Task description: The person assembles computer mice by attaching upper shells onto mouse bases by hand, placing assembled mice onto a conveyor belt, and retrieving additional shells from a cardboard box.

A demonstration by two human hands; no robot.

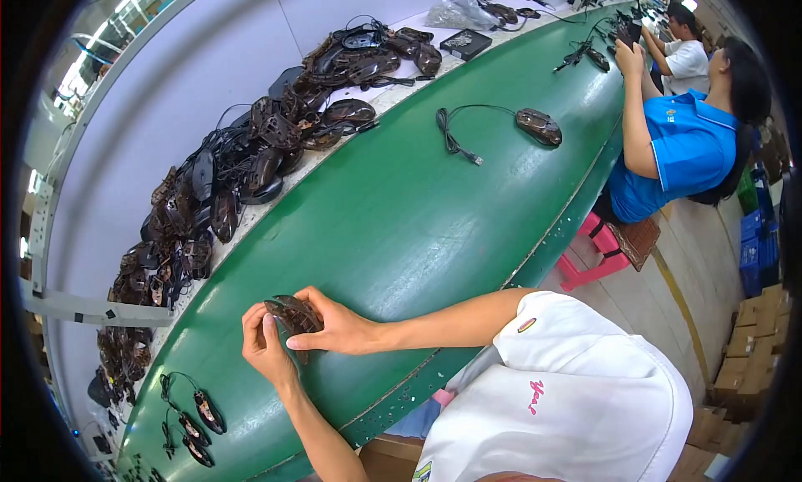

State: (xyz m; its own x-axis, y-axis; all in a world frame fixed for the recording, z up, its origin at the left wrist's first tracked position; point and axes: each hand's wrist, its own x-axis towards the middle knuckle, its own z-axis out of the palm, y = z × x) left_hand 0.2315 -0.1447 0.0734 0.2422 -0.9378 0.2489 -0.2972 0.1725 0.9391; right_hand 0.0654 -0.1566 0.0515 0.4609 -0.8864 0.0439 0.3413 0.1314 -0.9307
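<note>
Over the green work surface [401,240], my left hand [271,348] and my right hand [342,327] meet around a dark brown, glossy computer mouse shell [296,315]. Fingers of both hands pinch it from either side, my left thumb pressing its near face. The shell is tilted, and its lower part is partly covered by my fingers. Whether it is one piece or two pressed together, I cannot tell. Beyond my hands lies a brown computer mouse [539,127] with its black cable [451,135] bundled beside it.
Along the left ledge runs a long heap of mouse shells and cables [259,148]. Several mice without shells [209,411] lie at lower left. A black tray [465,44] stands on the far ledge. A co-worker in blue [681,144] sits on a pink stool [597,252] at right.
</note>
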